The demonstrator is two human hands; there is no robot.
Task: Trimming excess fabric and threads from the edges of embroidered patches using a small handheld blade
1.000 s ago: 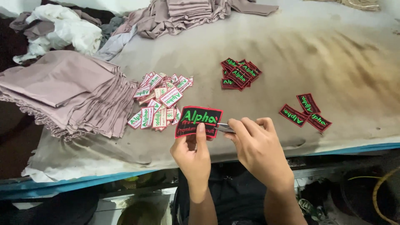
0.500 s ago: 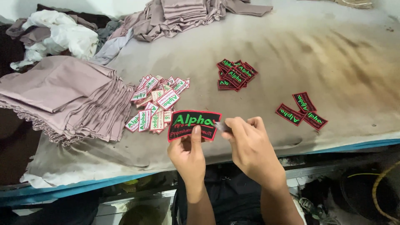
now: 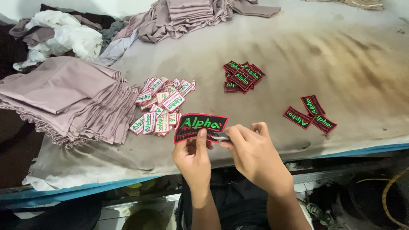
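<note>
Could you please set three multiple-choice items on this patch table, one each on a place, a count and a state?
1. The folded mauve cloth stack lies: A left of the white-backed patches; B right of them; C under the table.
2. The group of patches at far right numbers: A one; B three; C six.
3. The large black patch is: A flat on the table; B pinched up by the left hand; C folded in half.

A, the stack sits left; B, three lie there; B, a thumb presses it, with the right hand at its edge.
</note>
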